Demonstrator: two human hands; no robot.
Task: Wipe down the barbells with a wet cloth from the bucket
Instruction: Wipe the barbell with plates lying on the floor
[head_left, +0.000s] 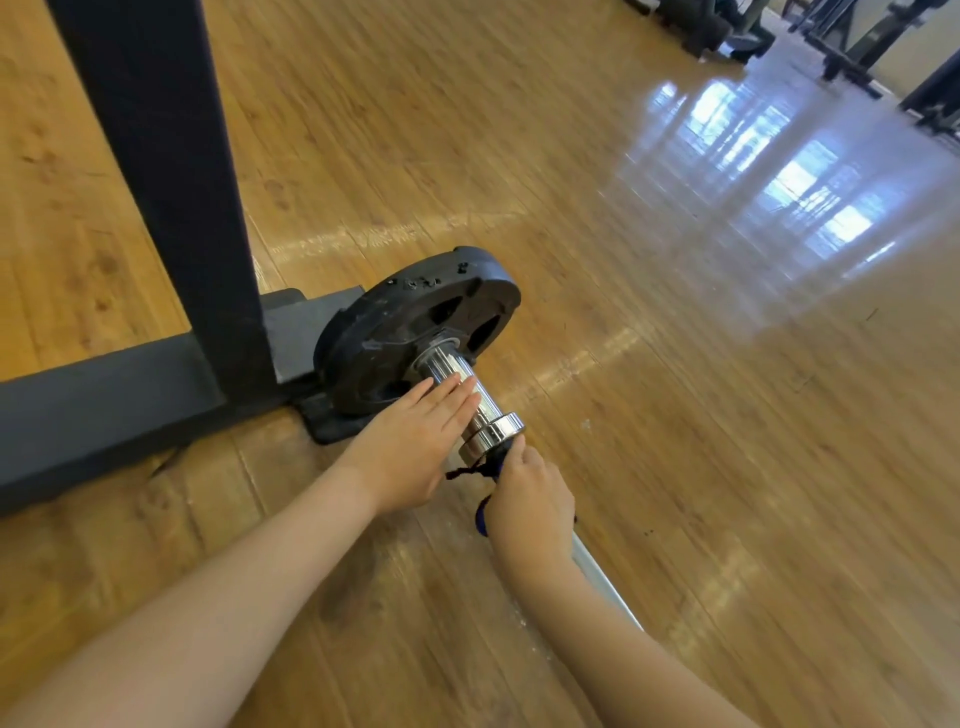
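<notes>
While barbell (470, 395) lies on wooden floor (675, 415), chrome sleeve end pointing at black weight plate (415, 332), wiping step under way. Left hand (410, 441) flat, fingers (452, 387) straight and spread open on sleeve just beside plate, gripping nothing. Right hand (530, 499) curled closed around dark blue cloth (485, 480) on bar just behind collar, away from plate. Bucket not visible. Next move likely: drag cloth along sleeve toward plate, left hand steadying against roll.

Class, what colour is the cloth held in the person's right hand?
Dark blue, with dark frayed threads: the cloth bunched in the right hand, seen in the head view.
</notes>
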